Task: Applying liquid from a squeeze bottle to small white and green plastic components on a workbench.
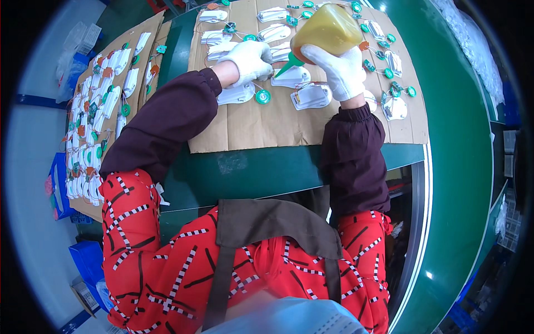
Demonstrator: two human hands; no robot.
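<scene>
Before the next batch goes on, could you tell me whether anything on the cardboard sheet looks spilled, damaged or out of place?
Nothing stands out. The white parts lie in rows on the cardboard sheet, and no spill shows around the green nozzle of the yellow squeeze bottle.

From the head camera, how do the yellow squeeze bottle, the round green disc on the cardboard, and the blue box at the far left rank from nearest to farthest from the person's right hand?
1. Yellow squeeze bottle: held in the right hand, tipped with its green nozzle pointing down-left.
2. Round green disc: on the cardboard sheet, left of that hand, below the left hand.
3. Blue box: far left, past the second cardboard sheet.
</scene>
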